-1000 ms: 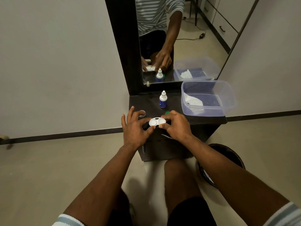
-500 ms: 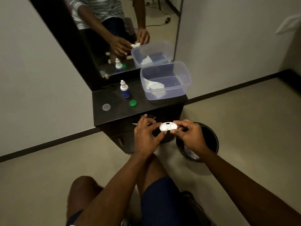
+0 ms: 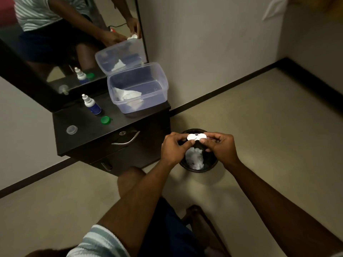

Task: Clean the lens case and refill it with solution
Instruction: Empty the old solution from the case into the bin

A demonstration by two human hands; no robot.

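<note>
Over bin [image 3: 213, 164]: both hands pinch lens case [image 3: 196, 136] ends, fingers hiding its edges; bin rim partly covered

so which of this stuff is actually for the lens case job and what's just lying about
For the job:
lens case, held over the bin by left hand and right hand
solution bottle
green cap
clear cap
tissue in the tub

Lying about:
mirror
drawer handle
</note>
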